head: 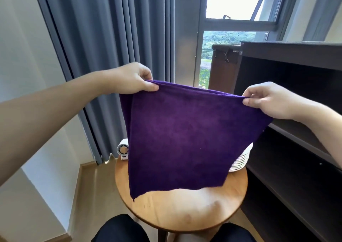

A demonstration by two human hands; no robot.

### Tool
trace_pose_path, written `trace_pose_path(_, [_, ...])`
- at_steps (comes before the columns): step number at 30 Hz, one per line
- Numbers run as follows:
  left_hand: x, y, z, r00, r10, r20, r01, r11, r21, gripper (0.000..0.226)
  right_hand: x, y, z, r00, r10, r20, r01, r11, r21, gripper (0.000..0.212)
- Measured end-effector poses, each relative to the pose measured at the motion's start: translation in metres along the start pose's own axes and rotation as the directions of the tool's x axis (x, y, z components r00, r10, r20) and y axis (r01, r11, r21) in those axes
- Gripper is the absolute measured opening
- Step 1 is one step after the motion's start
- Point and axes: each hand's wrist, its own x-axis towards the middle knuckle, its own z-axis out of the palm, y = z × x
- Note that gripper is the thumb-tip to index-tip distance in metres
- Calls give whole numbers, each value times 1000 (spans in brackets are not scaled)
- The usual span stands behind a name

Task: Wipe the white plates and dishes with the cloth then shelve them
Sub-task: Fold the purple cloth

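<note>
While each grip is a closed pinch of thumb and fingers on an upper corner of the purple cloth (181,134), the left hand (133,79) and the right hand (266,101) hold it spread and hanging above the round wooden surface (185,210). Behind the cloth, on the far right part of the surface, a stack of white plates (240,158) shows only its edge. Just beside it stands the dark shelf unit (296,93); no plate shows on its shelves. I judge the task is at its start: wiping and shelving are all left to do.
</note>
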Motion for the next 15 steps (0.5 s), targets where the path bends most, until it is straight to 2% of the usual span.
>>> trace_pose_path(1, [-1, 0, -2, 993, -64, 100, 74, 992, -100, 21, -4, -2, -4, 997, 27, 79, -40, 984, 176, 16])
trace_pose_path(3, [-3, -2, -6, 928, -149, 341, 255, 923, -289, 17, -12, -8, -10, 968, 41, 246, -159, 860, 484, 32])
trace_pose_path(4, [-5, -2, -5, 887, -163, 431, 328, 881, -342, 18, -16, -11, -12, 955, 20, 295, -197, 787, 585, 40])
trace_pose_path(6, [-5, -2, 3, 842, -160, 515, 417, 799, -434, 31, -21, -22, -7, 940, -62, 334, -214, 657, 723, 39])
trace_pose_path(9, [-4, 6, 19, 835, -64, 546, 413, 728, -547, 33, -29, -43, 5, 919, -212, 333, -158, 575, 802, 30])
trace_pose_path(12, [-3, 18, 29, 850, 71, 522, 342, 679, -650, 28, -36, -65, 12, 865, -354, 355, -131, 523, 842, 42])
trace_pose_path(13, [-2, 22, 30, 857, 110, 504, 318, 656, -685, 24, -37, -72, 15, 859, -381, 342, -92, 542, 835, 43])
trace_pose_path(15, [-4, 33, 33, 868, 166, 468, 279, 616, -737, 23, -40, -87, 24, 899, -360, 249, 61, 667, 742, 31])
